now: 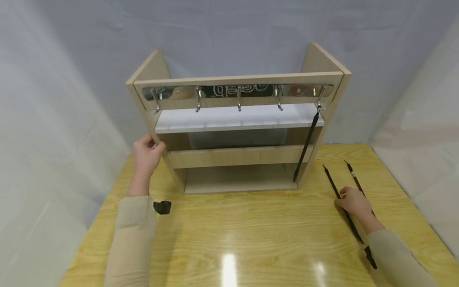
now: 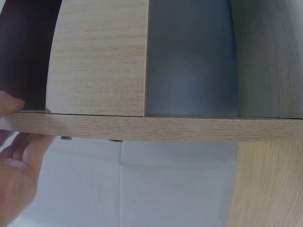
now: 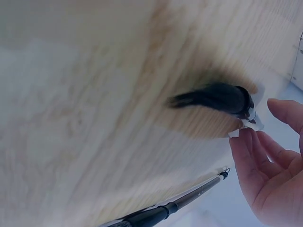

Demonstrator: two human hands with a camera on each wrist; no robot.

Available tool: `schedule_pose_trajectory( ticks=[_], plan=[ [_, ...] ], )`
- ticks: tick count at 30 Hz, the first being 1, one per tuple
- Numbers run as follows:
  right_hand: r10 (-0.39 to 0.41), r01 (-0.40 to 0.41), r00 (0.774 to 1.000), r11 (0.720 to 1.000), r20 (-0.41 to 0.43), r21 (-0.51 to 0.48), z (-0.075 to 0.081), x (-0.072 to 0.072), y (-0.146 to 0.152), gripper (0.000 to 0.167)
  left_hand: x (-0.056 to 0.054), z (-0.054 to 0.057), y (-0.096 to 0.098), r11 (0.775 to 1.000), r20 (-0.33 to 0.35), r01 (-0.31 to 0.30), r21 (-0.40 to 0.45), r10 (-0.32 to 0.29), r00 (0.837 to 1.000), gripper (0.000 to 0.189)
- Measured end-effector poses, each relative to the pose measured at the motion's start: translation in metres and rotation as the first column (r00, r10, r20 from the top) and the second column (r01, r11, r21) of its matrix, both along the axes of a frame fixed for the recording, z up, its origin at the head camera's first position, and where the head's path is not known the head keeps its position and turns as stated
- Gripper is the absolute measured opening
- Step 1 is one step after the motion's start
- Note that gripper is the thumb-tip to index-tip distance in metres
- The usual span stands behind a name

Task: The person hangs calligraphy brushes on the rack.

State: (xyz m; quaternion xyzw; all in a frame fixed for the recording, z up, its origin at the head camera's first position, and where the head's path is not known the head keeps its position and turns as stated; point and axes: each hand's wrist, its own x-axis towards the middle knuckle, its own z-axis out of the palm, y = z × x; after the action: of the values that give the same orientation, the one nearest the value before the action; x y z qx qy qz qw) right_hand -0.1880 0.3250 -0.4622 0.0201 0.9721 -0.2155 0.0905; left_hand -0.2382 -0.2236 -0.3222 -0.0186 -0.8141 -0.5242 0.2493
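Observation:
A light wooden shelf unit (image 1: 236, 157) with a row of metal hooks stands on the table. My left hand (image 1: 148, 153) grips its left side panel (image 2: 156, 128), thumb on the inner side and fingers outside. From the rightmost hook a dark calligraphy brush (image 1: 306, 145) hangs by its loop. On the right, my right hand (image 1: 355, 202) is at a second brush (image 1: 331, 181), with thumb and fingertips on either side of its handle. In the right wrist view its black bristles (image 3: 213, 97) show, the fingertips close to the handle and the thumb apart.
A third brush (image 1: 354, 175) lies to the right on the yellow wood-grain table (image 1: 229, 227). Several other metal hooks (image 1: 239, 99) line the unit's front rail. A translucent bin (image 1: 236, 137) sits inside the unit. White cloth (image 1: 229, 36) hangs behind and at both sides.

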Motion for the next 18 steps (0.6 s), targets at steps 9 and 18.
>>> schedule_pose_trajectory(
  ticks=[9, 18],
  plan=[
    [-0.014, 0.014, 0.999, 1.0, 0.034, 0.007, -0.0005, -0.002, -0.0028, 0.043, 0.0003, 0.0004, -0.0005, 1.0, 0.006, 0.007, 0.011, -0.007, 1.0, 0.023],
    [-0.013, 0.013, 0.998, 1.0, 0.057, 0.014, 0.0008, -0.004, -0.0022, 0.041, 0.0016, 0.0004, -0.0003, 1.0, 0.021, -0.003, -0.012, 0.003, 1.0, 0.023]
  ],
)
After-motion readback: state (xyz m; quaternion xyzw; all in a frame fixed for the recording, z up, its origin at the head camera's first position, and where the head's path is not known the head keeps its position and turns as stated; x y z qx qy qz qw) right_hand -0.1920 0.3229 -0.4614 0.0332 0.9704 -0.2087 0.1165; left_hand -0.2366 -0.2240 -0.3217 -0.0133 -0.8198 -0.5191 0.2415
